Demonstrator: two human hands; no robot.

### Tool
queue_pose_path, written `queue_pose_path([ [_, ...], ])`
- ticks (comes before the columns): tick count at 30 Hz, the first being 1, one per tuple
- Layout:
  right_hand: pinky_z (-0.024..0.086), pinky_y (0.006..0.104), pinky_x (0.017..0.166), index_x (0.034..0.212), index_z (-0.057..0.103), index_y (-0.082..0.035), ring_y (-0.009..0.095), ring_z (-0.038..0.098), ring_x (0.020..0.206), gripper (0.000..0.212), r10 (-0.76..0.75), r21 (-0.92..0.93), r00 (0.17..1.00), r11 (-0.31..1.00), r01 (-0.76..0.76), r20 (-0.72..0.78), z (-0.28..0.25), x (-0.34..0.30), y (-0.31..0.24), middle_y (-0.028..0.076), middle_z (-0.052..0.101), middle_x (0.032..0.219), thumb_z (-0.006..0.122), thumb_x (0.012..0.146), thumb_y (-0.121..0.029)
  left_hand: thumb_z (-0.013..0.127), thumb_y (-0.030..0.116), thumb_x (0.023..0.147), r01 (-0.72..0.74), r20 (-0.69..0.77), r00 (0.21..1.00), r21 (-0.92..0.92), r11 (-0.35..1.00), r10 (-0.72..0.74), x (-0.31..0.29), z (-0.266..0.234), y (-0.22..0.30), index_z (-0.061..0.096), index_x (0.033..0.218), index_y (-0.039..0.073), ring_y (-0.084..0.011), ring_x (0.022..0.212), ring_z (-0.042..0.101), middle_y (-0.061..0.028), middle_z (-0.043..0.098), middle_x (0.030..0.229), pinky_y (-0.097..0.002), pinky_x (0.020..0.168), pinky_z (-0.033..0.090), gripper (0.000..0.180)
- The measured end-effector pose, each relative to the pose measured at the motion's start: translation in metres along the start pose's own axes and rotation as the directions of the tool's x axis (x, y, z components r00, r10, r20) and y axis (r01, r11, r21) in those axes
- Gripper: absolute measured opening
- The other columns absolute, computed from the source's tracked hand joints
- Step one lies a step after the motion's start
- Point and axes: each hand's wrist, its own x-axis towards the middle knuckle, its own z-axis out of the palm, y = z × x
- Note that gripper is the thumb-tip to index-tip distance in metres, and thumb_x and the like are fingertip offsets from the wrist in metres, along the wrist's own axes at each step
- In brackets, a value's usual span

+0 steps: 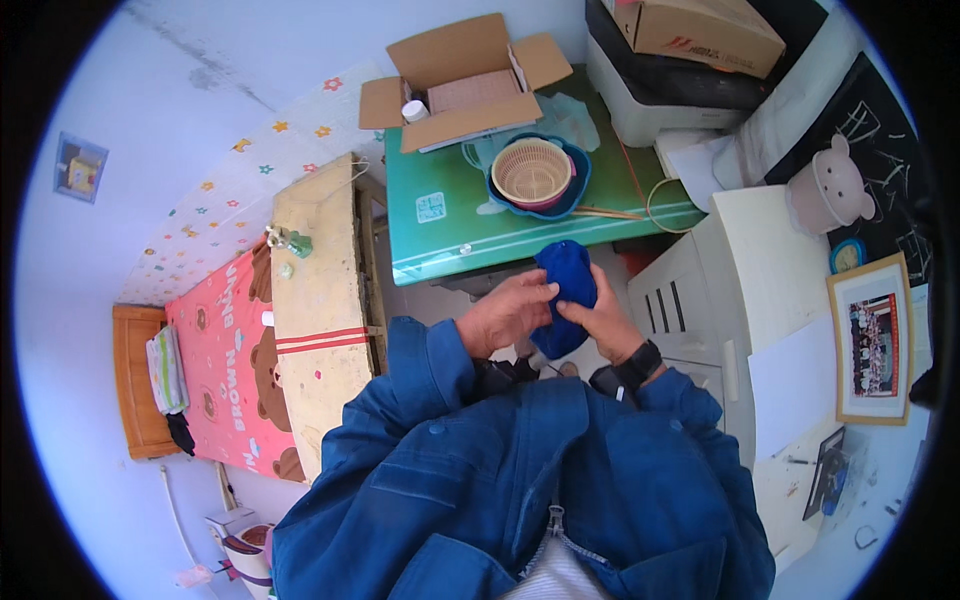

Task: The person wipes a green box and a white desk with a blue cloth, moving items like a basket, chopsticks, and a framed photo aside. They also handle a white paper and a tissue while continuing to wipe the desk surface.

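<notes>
Both hands hold a bundle of deep blue cloth in front of my chest; whether it is a cap, a garment or a plain cloth I cannot tell. My left hand pinches its left side between thumb and fingers. On the other side, my right hand grips it, thumb across the front and fingers behind. The lower end of the bundle hangs below my fingers. Just beyond it is the front edge of a green-topped table, on which a beige plastic colander sits in a blue basin.
An open cardboard box and thin sticks lie on the table. To the left stands a worn cream cabinet beside a pink-covered bed. A white cabinet at right bears a bear-shaped bin and framed photo.
</notes>
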Motion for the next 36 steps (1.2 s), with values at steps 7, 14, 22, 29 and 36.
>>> queue_pose_path([
  [7,0.050,0.0320,0.086,0.139,0.037,-0.001,0.018,0.059,0.099,0.067,0.055,0.187,0.970,0.982,-0.010,-0.236,-0.028,0.051,0.000,0.010,0.059,0.116,0.068,0.080,-0.003,0.063,0.021,0.091,0.067,-0.131,0.990,0.092,0.994,-0.054,0.036,-0.057,0.044,0.056,0.119,0.006,-0.0238,0.109,0.058,-0.0121,0.061,0.118,-0.0359,0.097,0.045,0.032],
  [14,0.048,0.0331,0.091,0.140,0.036,0.001,0.020,0.058,0.103,0.068,-0.155,-0.017,0.745,0.982,0.189,-0.649,-0.085,0.123,0.002,0.011,0.058,0.119,0.069,0.081,-0.006,0.065,0.019,0.088,0.058,-0.318,0.945,-0.072,0.996,-0.078,0.066,-0.143,0.071,0.054,0.116,0.005,-0.0277,0.105,0.058,-0.0169,0.061,0.110,-0.0376,0.093,0.049,0.033],
  [22,0.041,0.0518,0.099,0.147,0.026,-0.009,0.046,0.038,0.126,0.089,-0.185,-0.673,0.663,0.393,-0.626,-0.725,-0.130,0.198,0.063,0.027,0.030,0.145,0.073,0.077,-0.036,0.067,0.018,0.086,0.063,-0.341,0.930,-0.227,0.972,-0.140,0.109,-0.207,0.073,0.044,0.125,0.006,-0.0373,0.120,0.046,-0.0226,0.042,0.133,-0.0454,0.102,0.042,0.047],
  [29,0.039,0.0521,0.098,0.148,0.024,-0.017,0.045,0.036,0.124,0.098,-0.216,-0.818,0.792,0.233,-0.526,-0.571,-0.112,0.216,0.034,0.022,0.025,0.148,0.079,0.068,-0.027,0.070,0.028,0.084,0.174,-0.528,0.799,-0.254,0.951,-0.287,0.136,-0.204,0.081,0.044,0.128,0.010,-0.0306,0.116,0.050,-0.0157,0.043,0.132,-0.0376,0.095,0.047,0.054],
  [36,0.042,0.0505,0.094,0.140,0.040,-0.015,0.043,0.042,0.118,0.086,-0.313,-0.954,0.901,0.112,-0.279,-0.301,-0.120,0.234,0.034,0.021,0.039,0.140,0.077,0.063,-0.017,0.057,0.011,0.092,0.019,-0.454,0.876,-0.306,0.952,-0.164,0.165,-0.191,0.078,0.045,0.130,0.001,-0.0318,0.115,0.055,-0.0181,0.050,0.130,-0.0446,0.097,0.049,0.041],
])
